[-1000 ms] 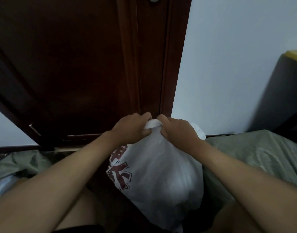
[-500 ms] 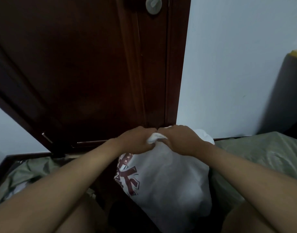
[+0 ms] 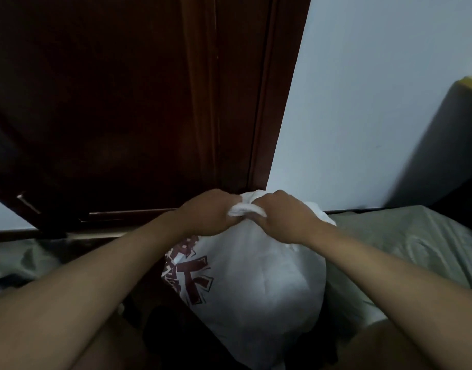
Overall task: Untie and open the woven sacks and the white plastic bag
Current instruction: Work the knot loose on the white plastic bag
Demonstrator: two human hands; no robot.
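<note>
A: Where is the bulging white plastic bag with dark red printed characters (image 3: 256, 284) placed relative to the hands?

B: It is stood upright straight ahead, between the two forearms, in front of the dark brown wooden door (image 3: 122, 102) and the pale wall (image 3: 363, 89). Its long axis is run bottom to top, and the twisted white knot of handles (image 3: 246, 209) is found at the very top — directly between the knuckles.

A: How is the knot held?

B: It is pinched from both sides. The left hand (image 3: 210, 213) is curled round the left end of the twisted band, and the right hand (image 3: 285, 217) is curled round the right end. The fingertips are hidden under the plastic, so the exact pinch cannot be told.

A: Which hand is nearer the knot?

B: Neither — both are touching it, about level with each other. The untying is judged to turn on the two ends being drawn apart sideways, across the bag's upright axis.

A: And the sacks?

B: Grey-green woven sack material (image 3: 403, 244) is seen just beside the bag on the right, and more (image 3: 18, 257) lies at the left edge; neither is being touched.
</note>
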